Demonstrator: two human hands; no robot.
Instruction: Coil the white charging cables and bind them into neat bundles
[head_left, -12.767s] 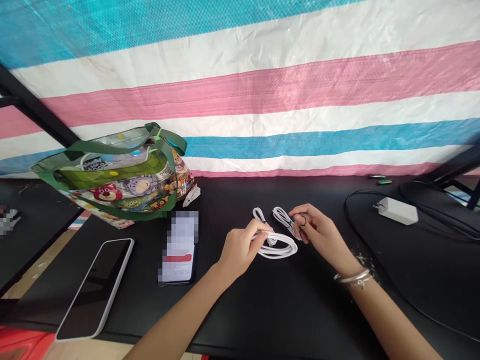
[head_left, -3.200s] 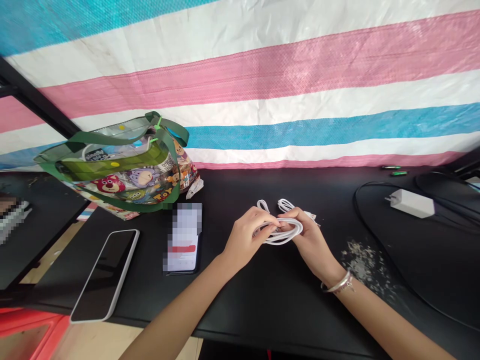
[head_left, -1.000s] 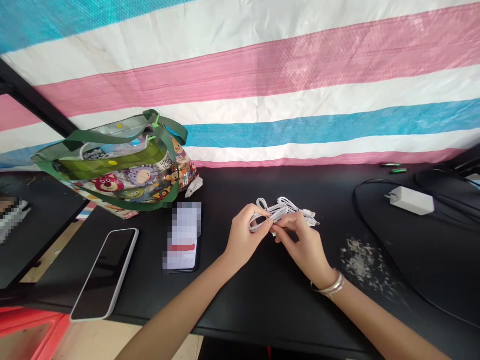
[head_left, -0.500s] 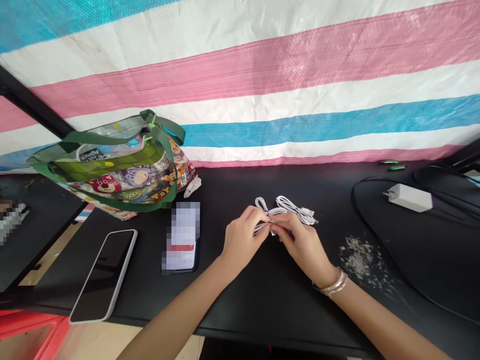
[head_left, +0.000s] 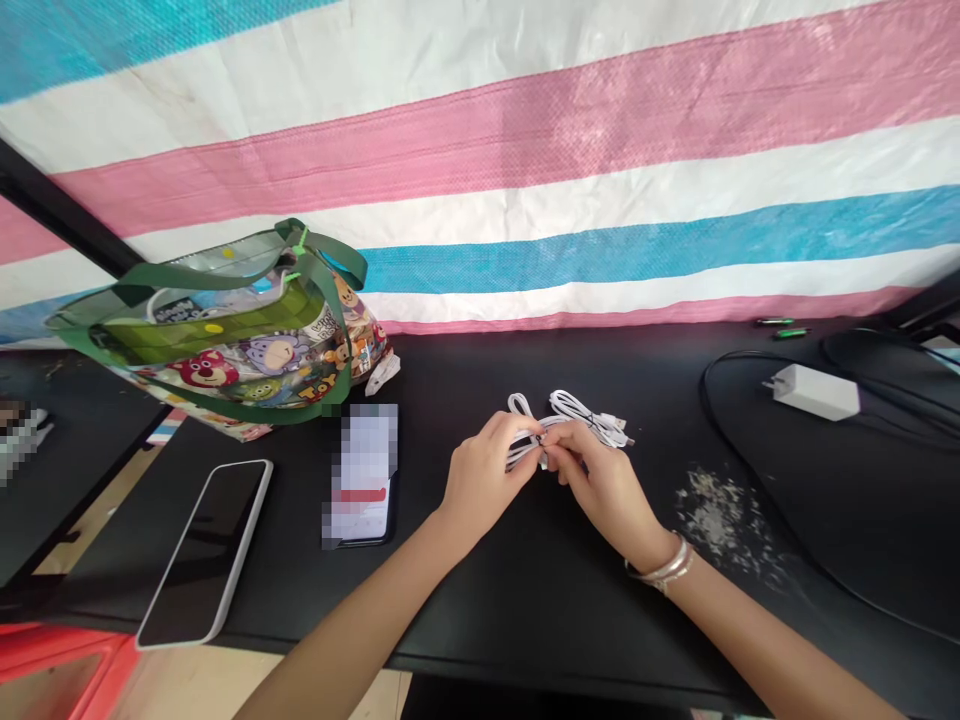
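My left hand (head_left: 486, 465) is closed on a coiled white cable (head_left: 519, 404), whose loops show above and between the fingers. My right hand (head_left: 600, 480), with bracelets at the wrist, pinches at the middle of the same bundle, its fingertips meeting those of my left hand. What exactly the right fingertips hold is too small to tell. Just behind my right hand, a second bundled white cable (head_left: 577, 408) lies on the black table (head_left: 480, 600), its plug ends pointing right.
Left of my hands lie a lit phone (head_left: 367, 470) and a white-edged dark phone (head_left: 206, 550). A green-handled clear bag (head_left: 277, 365) stands behind them. At the right are a white adapter (head_left: 816, 391), black cords (head_left: 750, 465) and pale scraps (head_left: 716, 515).
My right fingertips have shifted slightly at the middle of the cable bundle. The view has moved a little; the other things lie as before.
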